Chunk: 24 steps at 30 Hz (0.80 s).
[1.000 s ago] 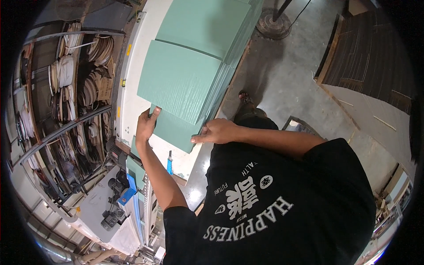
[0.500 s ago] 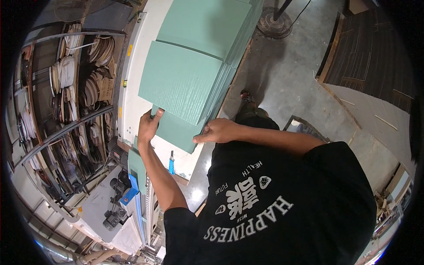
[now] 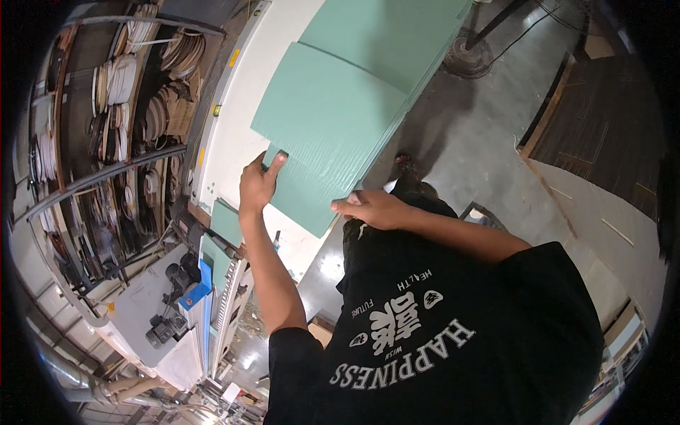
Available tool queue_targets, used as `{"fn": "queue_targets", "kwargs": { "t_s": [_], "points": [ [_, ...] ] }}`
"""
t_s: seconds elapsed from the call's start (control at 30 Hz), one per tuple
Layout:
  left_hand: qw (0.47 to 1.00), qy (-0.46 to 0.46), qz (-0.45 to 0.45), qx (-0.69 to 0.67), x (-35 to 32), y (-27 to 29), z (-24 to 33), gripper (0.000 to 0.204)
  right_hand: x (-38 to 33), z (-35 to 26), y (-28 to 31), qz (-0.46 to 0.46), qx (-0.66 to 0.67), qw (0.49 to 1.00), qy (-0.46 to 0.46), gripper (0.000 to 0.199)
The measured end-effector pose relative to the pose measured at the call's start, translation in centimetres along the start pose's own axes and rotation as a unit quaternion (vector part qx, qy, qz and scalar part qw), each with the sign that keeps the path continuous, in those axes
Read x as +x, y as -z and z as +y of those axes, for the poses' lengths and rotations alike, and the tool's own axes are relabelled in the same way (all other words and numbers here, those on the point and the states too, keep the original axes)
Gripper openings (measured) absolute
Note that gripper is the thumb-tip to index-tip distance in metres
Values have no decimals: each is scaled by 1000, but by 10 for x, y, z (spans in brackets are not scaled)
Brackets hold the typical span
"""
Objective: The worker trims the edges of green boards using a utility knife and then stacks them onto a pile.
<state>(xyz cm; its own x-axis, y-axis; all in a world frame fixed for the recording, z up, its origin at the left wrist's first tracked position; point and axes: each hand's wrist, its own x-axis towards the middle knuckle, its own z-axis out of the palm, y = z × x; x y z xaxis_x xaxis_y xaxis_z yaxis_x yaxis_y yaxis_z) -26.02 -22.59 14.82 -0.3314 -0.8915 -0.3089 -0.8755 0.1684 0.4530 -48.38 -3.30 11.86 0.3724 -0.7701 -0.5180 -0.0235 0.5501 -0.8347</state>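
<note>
Green laminated panel (image 3: 333, 127) lies on the white machine surface (image 3: 234, 134) at upper centre of the frame. Left hand (image 3: 258, 185) pinches its near corner, fingers closed; right hand (image 3: 372, 209) rests flat along its lower edge. Keeping both edges square should steady it.

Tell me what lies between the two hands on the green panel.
In the head view, only the near end of the green panel spans between the left hand and right hand; nothing else sits there.
</note>
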Motion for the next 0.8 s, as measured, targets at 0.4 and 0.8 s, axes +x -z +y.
{"fn": "queue_targets", "kwargs": {
  "t_s": [0.4,0.8],
  "points": [
    [642,66,383,-661,-8,-61,-74,56,5,17,-10,55,85,993,-57,73],
    [648,148,446,-599,-34,-159,-38,44,2,30,-42,210,98,973,-23,79]
  ]
}}
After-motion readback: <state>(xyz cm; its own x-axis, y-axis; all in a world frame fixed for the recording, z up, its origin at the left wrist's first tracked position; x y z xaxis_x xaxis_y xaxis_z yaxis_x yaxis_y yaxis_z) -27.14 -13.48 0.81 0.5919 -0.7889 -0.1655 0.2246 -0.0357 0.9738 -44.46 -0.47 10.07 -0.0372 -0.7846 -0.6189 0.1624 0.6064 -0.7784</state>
